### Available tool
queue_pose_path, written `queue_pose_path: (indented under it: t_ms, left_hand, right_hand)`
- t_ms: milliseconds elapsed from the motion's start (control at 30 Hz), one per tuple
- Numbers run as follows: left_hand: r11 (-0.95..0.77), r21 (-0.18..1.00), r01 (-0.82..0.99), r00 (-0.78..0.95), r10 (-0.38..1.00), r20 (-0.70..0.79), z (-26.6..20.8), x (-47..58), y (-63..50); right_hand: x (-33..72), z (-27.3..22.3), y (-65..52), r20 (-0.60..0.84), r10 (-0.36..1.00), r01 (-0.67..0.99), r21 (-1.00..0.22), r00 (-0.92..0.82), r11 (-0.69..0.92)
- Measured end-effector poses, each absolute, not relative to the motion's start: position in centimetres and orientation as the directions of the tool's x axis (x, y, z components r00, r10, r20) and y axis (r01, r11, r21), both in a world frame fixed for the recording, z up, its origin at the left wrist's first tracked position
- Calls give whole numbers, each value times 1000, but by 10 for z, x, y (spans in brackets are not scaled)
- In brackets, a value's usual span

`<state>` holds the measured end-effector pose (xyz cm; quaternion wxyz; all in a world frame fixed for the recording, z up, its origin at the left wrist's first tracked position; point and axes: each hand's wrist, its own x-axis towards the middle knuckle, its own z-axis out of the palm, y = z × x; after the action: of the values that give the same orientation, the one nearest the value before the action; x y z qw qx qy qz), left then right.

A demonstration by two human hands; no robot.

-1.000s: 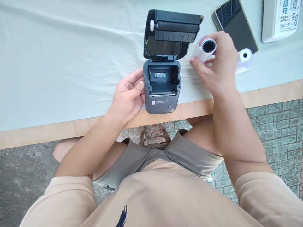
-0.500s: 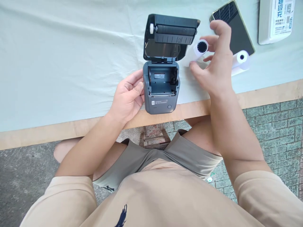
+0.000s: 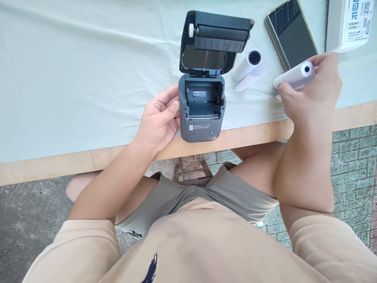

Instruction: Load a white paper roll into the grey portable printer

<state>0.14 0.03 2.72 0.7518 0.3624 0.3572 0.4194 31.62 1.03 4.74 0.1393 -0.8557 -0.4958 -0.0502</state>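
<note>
A dark grey label printer (image 3: 201,129) stands at the table's front edge with its black lid (image 3: 215,39) swung up and its paper bay bare. My left hand (image 3: 160,120) grips the printer's left side, thumb against the casing. To the right, my right hand (image 3: 315,86) has closed around a white paper roll (image 3: 291,76) with a small core hole, thumb in front and fingers behind. Between that roll and the printer lies a second paper roll (image 3: 244,67), which has a wide black core and a loose paper end.
Behind the right-hand roll lies a phone (image 3: 294,35) with a dark screen. A white box (image 3: 338,27) with a printed label is at the far right corner. The pale cloth (image 3: 88,78) ends at the table's wooden front edge (image 3: 59,163).
My right hand has moved right, away from the black-cored roll, and taken hold of the small-cored roll. The black-cored roll now rests free. My left hand stays on the printer.
</note>
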Motion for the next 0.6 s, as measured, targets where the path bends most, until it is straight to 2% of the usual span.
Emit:
queue_pose_path:
  t_ms: [167, 267, 367, 467, 533, 600]
  left_hand:
    - [393, 842, -370, 397, 886, -239, 29, 3, 1]
    - [390, 839, -380, 391, 889, -236, 29, 3, 1]
    - [395, 835, -383, 402, 885, -235, 29, 2, 0]
    - [393, 842, -369, 388, 889, -245, 28, 2, 0]
    - [390, 847, -361, 381, 891, -248, 28, 2, 0]
    - [388, 849, -358, 388, 889, -243, 28, 2, 0]
  right_hand:
    - [316, 48, 10, 267, 879, 909, -256, 395, -330]
    - [317, 51, 9, 366, 871, 922, -324, 327, -210]
    - [309, 59, 6, 531, 831, 926, -374, 166, 54]
    - [292, 68, 5, 696, 712, 842, -436, 91, 318]
    - [275, 74, 4, 749, 658, 753, -480, 84, 450]
    - [256, 80, 1, 728, 685, 683, -512, 22, 521]
